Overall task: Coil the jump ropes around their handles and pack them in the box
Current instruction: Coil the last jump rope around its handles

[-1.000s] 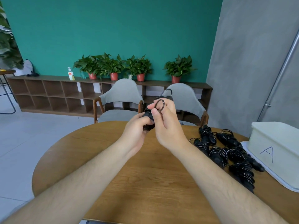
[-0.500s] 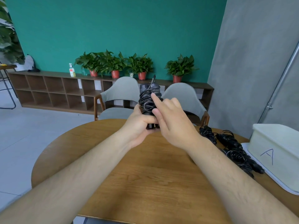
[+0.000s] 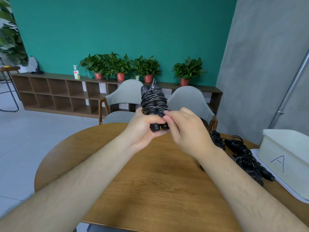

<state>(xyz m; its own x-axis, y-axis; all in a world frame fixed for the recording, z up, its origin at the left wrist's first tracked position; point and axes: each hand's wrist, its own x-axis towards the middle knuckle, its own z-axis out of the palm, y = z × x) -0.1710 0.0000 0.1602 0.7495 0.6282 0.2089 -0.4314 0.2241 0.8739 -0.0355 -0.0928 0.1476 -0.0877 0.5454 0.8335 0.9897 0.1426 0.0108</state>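
Observation:
A black jump rope [image 3: 152, 99] stands upright above the round wooden table [image 3: 150, 186], its two handles side by side with thin rope coiled around them. My left hand [image 3: 143, 129] grips the lower ends of the handles. My right hand [image 3: 185, 131] pinches a strand of the rope at the right side of the coil. Several coiled black jump ropes [image 3: 242, 158] lie in a pile on the table at the right, partly hidden by my right forearm. The white box [image 3: 287, 158] marked "A" stands at the right edge on its lid.
Two grey chairs [image 3: 123, 101] stand behind the table. A low wooden shelf [image 3: 56, 92] with potted plants runs along the green wall. A grey wall with a metal pipe [image 3: 291, 91] rises at the right.
The handles went from tucked between my hands to standing upright in my left hand. My right hand dropped from the coil's middle to its lower right and now pinches a strand.

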